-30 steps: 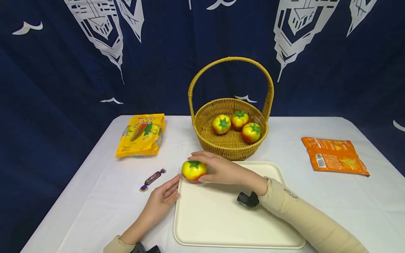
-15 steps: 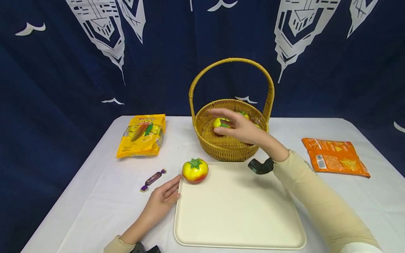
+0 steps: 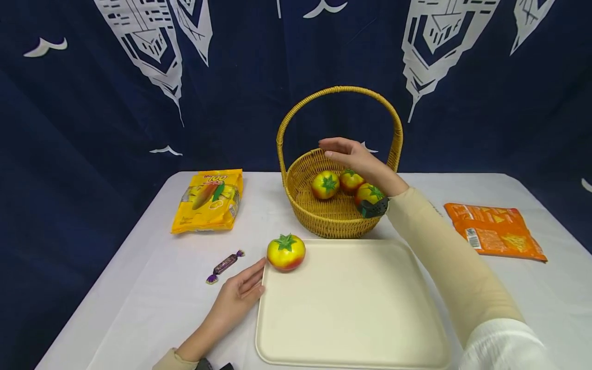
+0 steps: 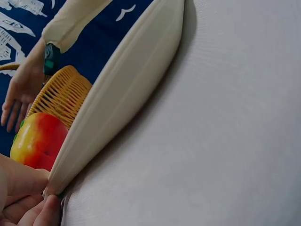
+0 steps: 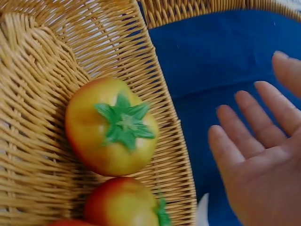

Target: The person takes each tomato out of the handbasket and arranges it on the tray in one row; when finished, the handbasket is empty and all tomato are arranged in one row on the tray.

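My left hand holds the left rim of a cream tray, its thumb and fingers at the edge in the left wrist view. A yellow-red toy tomato with a green leafy top sits in the tray's far left corner, just beyond those fingers. My right hand hangs over the back of a wicker basket, under its tall handle, with fingers extended and nothing in them. Three similar tomatoes lie in the basket; the right wrist camera partly overlaps one in the head view.
A yellow candy bag stands at the back left. A purple-wrapped candy lies left of the tray. An orange snack packet lies on the right of the white-covered table. A dark blue curtain hangs behind.
My right hand has let go of the tomato in the tray's corner and moved up and back over the basket. The left hand stays at the tray's rim.
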The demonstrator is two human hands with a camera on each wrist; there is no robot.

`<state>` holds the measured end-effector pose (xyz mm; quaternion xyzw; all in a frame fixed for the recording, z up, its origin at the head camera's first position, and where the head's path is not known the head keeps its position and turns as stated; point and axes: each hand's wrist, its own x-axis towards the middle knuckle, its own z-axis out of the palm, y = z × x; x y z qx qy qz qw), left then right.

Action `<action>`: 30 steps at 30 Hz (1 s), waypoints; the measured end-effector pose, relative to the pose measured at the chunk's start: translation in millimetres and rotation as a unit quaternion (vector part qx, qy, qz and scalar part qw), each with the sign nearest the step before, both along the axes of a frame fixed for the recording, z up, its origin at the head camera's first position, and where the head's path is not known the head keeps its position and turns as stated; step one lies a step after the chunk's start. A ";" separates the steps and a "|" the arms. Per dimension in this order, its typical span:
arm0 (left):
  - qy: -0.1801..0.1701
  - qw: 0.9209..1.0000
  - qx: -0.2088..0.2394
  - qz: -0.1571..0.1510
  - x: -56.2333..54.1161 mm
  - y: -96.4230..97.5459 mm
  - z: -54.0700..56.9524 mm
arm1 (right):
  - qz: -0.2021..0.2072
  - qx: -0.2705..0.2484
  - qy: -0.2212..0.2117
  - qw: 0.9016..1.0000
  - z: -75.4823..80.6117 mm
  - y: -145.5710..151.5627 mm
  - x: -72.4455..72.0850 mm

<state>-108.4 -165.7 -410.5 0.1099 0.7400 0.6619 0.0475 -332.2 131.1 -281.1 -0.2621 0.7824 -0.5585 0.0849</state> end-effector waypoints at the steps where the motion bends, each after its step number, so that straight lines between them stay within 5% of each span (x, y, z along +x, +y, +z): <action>1: -0.001 1.000 -0.001 -0.001 0.0 0.2 -0.3 | -0.002 0.002 -0.016 1.000 -2.7 1.1 -1.8; 10: 0.005 1.000 -0.003 -0.002 0.4 0.2 0.3 | -0.018 0.061 -0.054 0.996 -14.9 7.0 -8.2; 30: -0.003 1.000 0.001 -0.009 1.2 -1.2 2.4 | 0.062 0.172 -0.089 0.979 -29.8 0.3 -15.1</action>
